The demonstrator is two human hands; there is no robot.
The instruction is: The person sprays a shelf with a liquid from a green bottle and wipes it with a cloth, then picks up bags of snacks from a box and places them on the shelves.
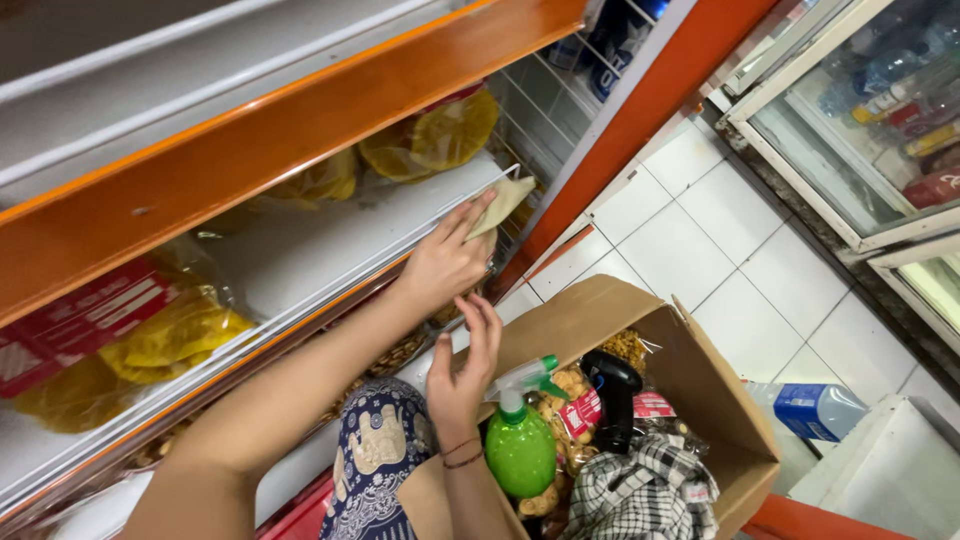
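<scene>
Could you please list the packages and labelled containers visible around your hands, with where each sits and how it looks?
Snack bags: clear with yellow contents and red labels, on the white shelf, left.
Green spray bottle: rounded, white trigger, upright in the cardboard box.
Snack packets: clear, red-labelled, inside the box.
Blue-labelled bottle: lying on the floor beside the box.

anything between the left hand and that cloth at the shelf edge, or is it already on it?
Nothing visible in the way. The left hand already holds the beige cloth in its fingertips, pressed at the white shelf front edge. The right hand hovers just below, empty.
</scene>
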